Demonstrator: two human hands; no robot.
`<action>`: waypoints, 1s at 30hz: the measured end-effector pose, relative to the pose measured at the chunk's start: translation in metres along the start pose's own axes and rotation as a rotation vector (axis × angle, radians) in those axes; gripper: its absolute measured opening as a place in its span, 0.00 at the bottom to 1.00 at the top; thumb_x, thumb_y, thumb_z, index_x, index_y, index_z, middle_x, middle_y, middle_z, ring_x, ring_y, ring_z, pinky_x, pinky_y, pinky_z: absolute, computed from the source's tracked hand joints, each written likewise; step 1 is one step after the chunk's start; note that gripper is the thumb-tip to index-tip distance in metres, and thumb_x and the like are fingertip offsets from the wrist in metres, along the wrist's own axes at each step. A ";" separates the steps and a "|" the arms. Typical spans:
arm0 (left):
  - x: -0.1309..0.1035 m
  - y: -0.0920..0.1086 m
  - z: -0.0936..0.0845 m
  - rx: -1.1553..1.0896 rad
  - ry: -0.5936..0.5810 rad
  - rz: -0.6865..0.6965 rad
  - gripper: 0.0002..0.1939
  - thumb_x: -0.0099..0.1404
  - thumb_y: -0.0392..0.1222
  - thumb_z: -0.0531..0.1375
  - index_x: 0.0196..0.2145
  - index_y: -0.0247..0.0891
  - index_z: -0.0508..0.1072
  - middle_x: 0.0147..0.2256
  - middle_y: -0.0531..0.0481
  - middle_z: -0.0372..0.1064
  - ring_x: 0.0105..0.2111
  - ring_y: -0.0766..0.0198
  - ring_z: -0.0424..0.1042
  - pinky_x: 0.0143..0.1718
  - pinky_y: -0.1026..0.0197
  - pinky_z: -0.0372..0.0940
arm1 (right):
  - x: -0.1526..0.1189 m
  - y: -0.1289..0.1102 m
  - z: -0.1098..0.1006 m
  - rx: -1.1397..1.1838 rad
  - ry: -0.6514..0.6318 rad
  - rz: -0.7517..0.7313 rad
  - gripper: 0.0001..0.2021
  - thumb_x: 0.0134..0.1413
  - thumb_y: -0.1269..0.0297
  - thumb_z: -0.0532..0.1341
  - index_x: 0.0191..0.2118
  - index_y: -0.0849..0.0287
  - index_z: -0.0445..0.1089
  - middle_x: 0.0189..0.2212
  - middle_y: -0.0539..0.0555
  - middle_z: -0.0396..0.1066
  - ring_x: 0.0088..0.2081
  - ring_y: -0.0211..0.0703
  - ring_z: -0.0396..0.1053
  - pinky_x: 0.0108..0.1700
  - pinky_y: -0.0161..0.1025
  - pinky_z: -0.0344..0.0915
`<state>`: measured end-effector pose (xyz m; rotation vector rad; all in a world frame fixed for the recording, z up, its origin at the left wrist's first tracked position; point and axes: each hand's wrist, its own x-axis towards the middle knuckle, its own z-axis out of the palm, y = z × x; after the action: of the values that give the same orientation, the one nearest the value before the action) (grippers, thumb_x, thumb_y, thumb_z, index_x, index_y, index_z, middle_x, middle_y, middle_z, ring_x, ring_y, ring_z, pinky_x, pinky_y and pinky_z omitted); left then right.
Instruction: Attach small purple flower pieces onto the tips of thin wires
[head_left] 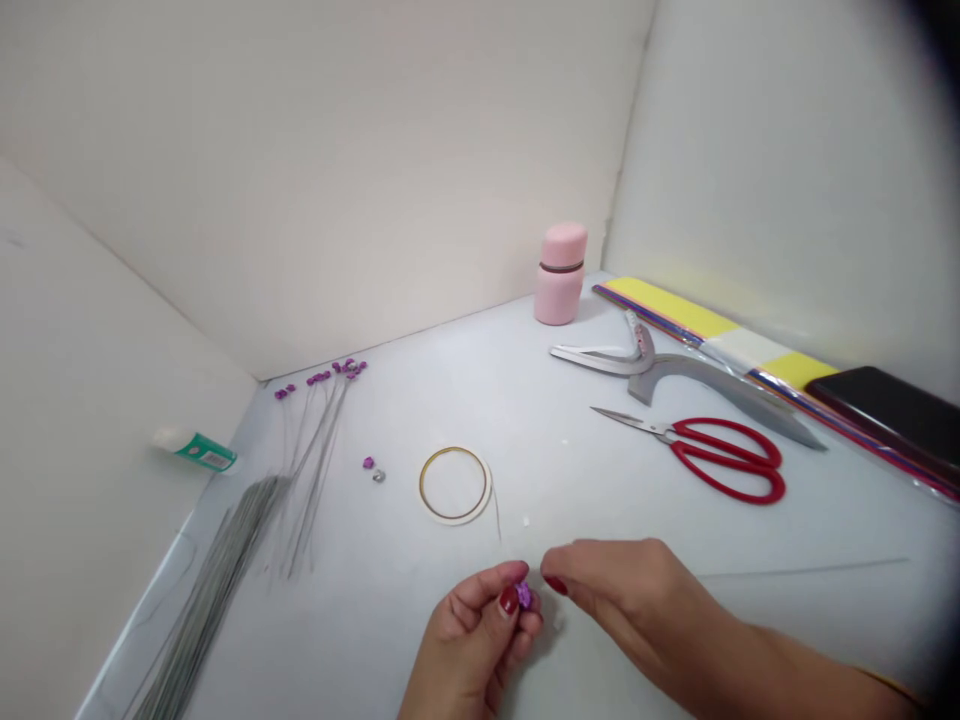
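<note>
Near the front of the table my left hand pinches a small purple flower-like piece between thumb and fingers. Just right of it, my right hand is closed with thumb and forefinger together. A thin wire comes out from behind this hand and runs far to the right, in line with the pinched fingertips; the grip itself is hidden. Beyond the hands lies a roll of narrow white tape. A loose purple piece and a small silvery bit rest to its left.
Wires with purple tips and a thick bundle of grey wires lie at left, near a green-and-white tube. Red-handled scissors, grey pliers-like cutters, flat coloured packs, a dark case and a pink flask stand or lie right.
</note>
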<state>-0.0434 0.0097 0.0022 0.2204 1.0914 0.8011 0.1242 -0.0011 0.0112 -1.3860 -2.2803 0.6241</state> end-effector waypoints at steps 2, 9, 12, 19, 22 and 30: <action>0.000 0.000 0.002 0.006 0.028 -0.006 0.17 0.28 0.37 0.73 0.21 0.33 0.78 0.17 0.50 0.76 0.16 0.74 0.72 0.19 0.77 0.67 | -0.003 0.001 0.003 -0.051 0.001 -0.012 0.11 0.58 0.72 0.46 0.30 0.56 0.62 0.22 0.48 0.66 0.23 0.36 0.65 0.27 0.31 0.57; 0.001 -0.001 0.003 0.027 0.087 -0.009 0.16 0.25 0.38 0.73 0.19 0.34 0.78 0.15 0.50 0.75 0.17 0.73 0.72 0.17 0.78 0.64 | -0.005 0.005 0.008 -0.180 0.013 -0.120 0.11 0.50 0.76 0.48 0.32 0.54 0.62 0.20 0.46 0.67 0.19 0.38 0.64 0.21 0.35 0.48; 0.003 -0.004 0.002 0.043 0.053 0.035 0.15 0.28 0.39 0.73 0.19 0.35 0.78 0.16 0.50 0.75 0.17 0.73 0.72 0.18 0.78 0.64 | -0.005 0.004 0.005 -0.178 -0.003 -0.110 0.10 0.49 0.77 0.48 0.29 0.55 0.61 0.19 0.46 0.66 0.18 0.38 0.63 0.21 0.35 0.47; 0.005 -0.008 -0.001 0.044 -0.005 0.071 0.15 0.30 0.39 0.73 0.21 0.36 0.78 0.17 0.50 0.75 0.16 0.74 0.70 0.19 0.75 0.63 | -0.005 -0.004 0.001 -0.072 -0.053 -0.074 0.09 0.48 0.77 0.48 0.30 0.57 0.61 0.22 0.48 0.69 0.21 0.38 0.66 0.22 0.34 0.52; 0.004 -0.008 0.000 0.061 -0.002 0.068 0.15 0.30 0.39 0.73 0.21 0.35 0.79 0.17 0.49 0.75 0.16 0.74 0.70 0.19 0.75 0.63 | -0.006 -0.002 0.002 -0.048 -0.092 -0.058 0.09 0.49 0.76 0.48 0.31 0.57 0.62 0.24 0.49 0.70 0.23 0.38 0.67 0.24 0.33 0.54; 0.003 -0.007 0.003 0.069 -0.008 0.065 0.14 0.29 0.40 0.73 0.19 0.36 0.78 0.16 0.52 0.74 0.15 0.75 0.70 0.19 0.76 0.63 | -0.005 0.000 0.002 -0.027 -0.126 -0.031 0.08 0.49 0.75 0.50 0.31 0.56 0.62 0.24 0.48 0.70 0.24 0.38 0.67 0.25 0.33 0.55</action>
<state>-0.0374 0.0071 -0.0020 0.3181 1.1097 0.8204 0.1256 -0.0062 0.0087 -1.3558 -2.4120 0.6915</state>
